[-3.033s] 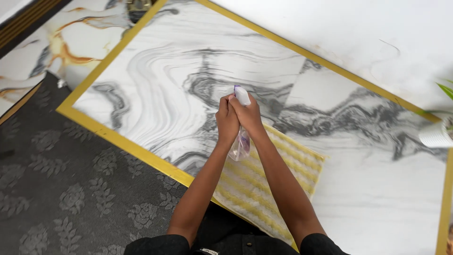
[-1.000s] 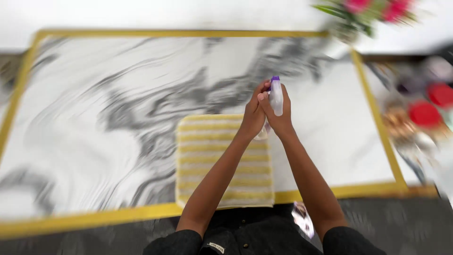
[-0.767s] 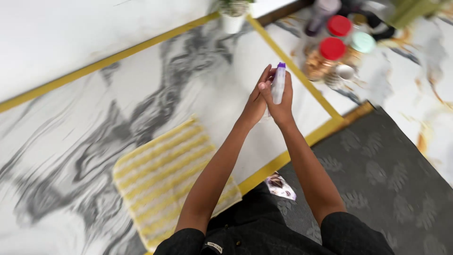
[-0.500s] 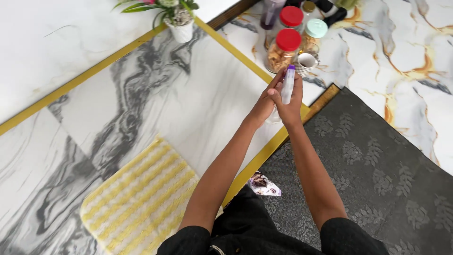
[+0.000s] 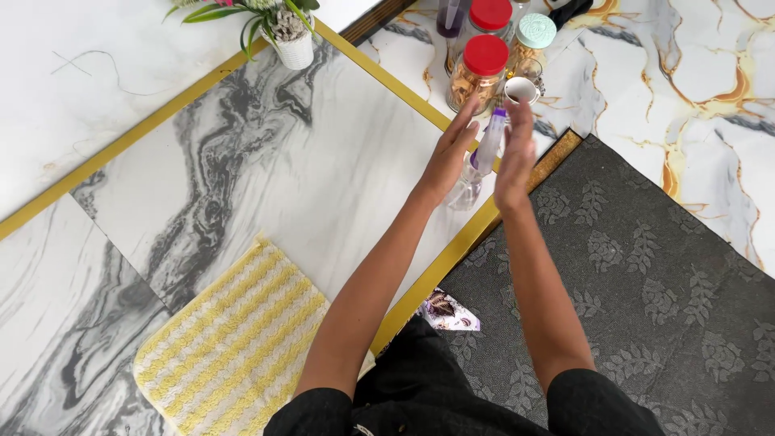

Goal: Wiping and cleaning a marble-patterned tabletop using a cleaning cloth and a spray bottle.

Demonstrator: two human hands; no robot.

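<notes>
A small clear spray bottle (image 5: 483, 153) with a purple tip stands tilted between my two hands, over the gold edge of the marble table (image 5: 242, 169). It rests against the palm of my left hand (image 5: 448, 157), whose fingers point straight up; the thumb is hidden behind the bottle. My right hand (image 5: 517, 153) is blurred, fingers spread, a little to the right of the bottle and off it. A yellow-and-white striped cloth (image 5: 234, 343) lies flat on the table near my left elbow.
Jars with red lids (image 5: 483, 69), a mint-lidded jar (image 5: 534, 34) and a small white cup (image 5: 521, 90) stand on the floor just beyond my hands. A white potted plant (image 5: 292, 42) sits at the table's far corner. A dark patterned mat (image 5: 646, 274) lies on the right.
The view swung from the table's left end to its right corner. Both hands had been clasped on the bottle; now my right hand has opened and pulled away from it.
</notes>
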